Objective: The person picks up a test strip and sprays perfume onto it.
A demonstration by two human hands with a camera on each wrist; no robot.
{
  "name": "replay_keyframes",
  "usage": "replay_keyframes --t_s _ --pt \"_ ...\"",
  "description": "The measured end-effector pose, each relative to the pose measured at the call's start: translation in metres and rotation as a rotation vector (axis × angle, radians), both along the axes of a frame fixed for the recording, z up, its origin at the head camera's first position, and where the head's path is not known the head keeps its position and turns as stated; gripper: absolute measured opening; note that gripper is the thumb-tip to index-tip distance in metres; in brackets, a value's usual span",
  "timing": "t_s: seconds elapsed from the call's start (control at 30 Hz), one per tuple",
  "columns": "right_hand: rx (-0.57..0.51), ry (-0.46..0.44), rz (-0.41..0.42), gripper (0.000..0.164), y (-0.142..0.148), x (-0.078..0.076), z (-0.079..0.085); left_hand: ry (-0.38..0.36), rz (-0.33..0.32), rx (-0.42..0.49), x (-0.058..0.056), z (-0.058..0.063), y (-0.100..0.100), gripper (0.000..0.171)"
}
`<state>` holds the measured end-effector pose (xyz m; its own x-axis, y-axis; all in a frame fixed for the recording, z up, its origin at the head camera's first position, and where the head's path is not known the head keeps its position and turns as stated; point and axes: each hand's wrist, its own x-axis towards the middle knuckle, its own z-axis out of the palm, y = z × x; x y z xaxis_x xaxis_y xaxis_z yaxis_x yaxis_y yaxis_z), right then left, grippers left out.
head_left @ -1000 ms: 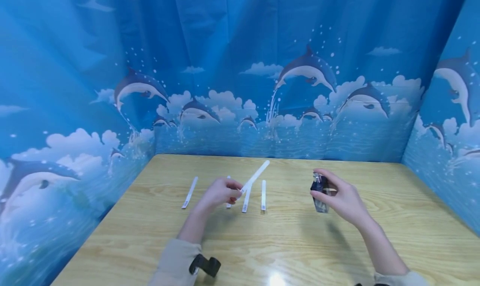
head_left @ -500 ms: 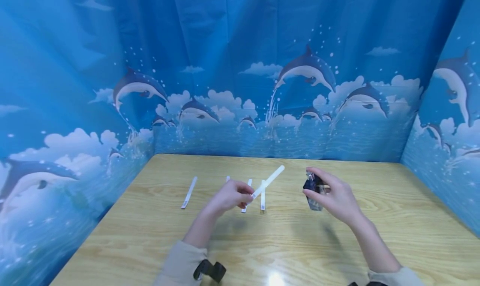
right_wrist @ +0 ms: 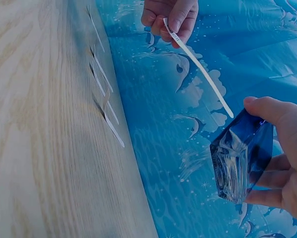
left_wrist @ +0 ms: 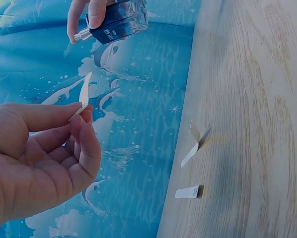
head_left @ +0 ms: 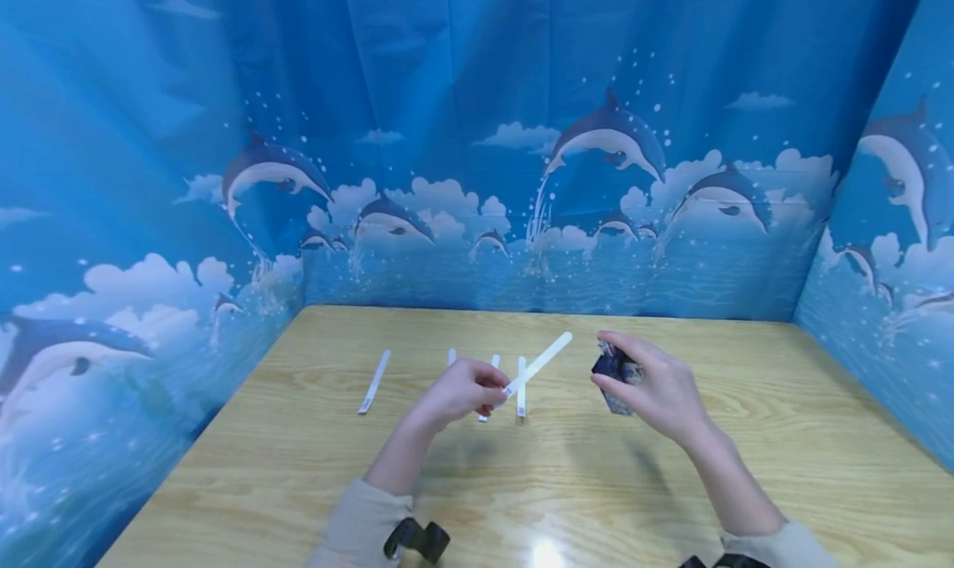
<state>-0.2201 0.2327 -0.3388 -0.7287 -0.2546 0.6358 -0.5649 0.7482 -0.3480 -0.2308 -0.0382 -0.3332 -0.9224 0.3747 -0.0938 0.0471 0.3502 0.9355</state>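
Observation:
Between thumb and fingers, my left hand [head_left: 468, 390] pinches a white paper test strip [head_left: 547, 354] by its printed end. The strip slants up to the right above the table. My right hand [head_left: 663, 386] grips a blue glass perfume bottle [head_left: 609, 379], thumb on one side. In the left wrist view, a fingertip lies at the silver spray top [left_wrist: 83, 34] of the bottle. The strip's free tip points toward the bottle, with a small gap between them in the head view. Clear thick glass shows at the bottle's base [right_wrist: 230, 163] in the right wrist view.
Several more white strips lie in a row on the wooden table [head_left: 551, 477], one apart at the left [head_left: 375, 382] and another at the right [head_left: 521, 394]. My left hand partly covers the middle ones. A blue dolphin-print curtain [head_left: 447, 137] hangs behind the table.
My left hand has moved right with the strip, now over the right-hand strips on the table. My right hand has brought the perfume bottle left, narrowing the gap.

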Motion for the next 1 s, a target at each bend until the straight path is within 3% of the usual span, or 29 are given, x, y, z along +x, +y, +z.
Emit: replay_keyframes --t_s 0.23,0.5,0.7,1.0 --pt "0.01 0.037 -0.036 0.05 -0.002 0.001 0.002 -0.005 -0.002 -0.011 -0.002 0.0 -0.002 0.019" --pt "-0.009 -0.073 -0.069 0.052 0.0 0.004 0.006 0.014 0.004 0.002 -0.006 0.0 -0.008 0.021" --pt "-0.015 -0.093 -0.062 0.054 0.002 0.004 0.006 0.006 0.004 0.027 -0.007 0.002 -0.01 0.021" --pt "-0.011 -0.033 -0.064 0.054 0.0 0.004 0.007 -0.029 0.01 0.055 -0.008 -0.002 -0.012 0.023"
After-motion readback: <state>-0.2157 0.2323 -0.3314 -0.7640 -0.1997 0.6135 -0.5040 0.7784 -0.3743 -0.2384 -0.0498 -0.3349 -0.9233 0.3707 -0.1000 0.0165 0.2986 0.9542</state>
